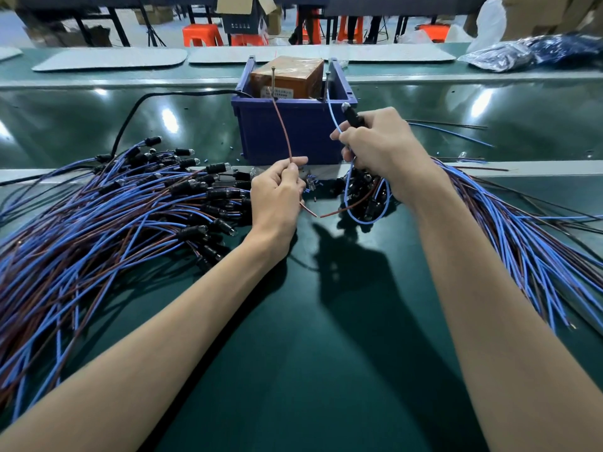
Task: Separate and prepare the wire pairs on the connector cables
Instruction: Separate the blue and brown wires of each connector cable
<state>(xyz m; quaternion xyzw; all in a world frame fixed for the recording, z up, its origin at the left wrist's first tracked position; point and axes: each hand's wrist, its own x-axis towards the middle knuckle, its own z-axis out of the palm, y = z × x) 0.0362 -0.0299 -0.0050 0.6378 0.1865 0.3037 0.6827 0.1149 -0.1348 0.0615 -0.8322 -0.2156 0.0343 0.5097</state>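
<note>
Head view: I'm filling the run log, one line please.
left hand: pinches brown wire | right hand: grips connector, blue wire

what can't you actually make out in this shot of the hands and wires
- Head view: the label on the brown box is too small and blurred to read.
- The connector is mostly hidden inside the right hand.
- The left hand covers part of the brown wire.
- The cable pile runs off the left edge.
</note>
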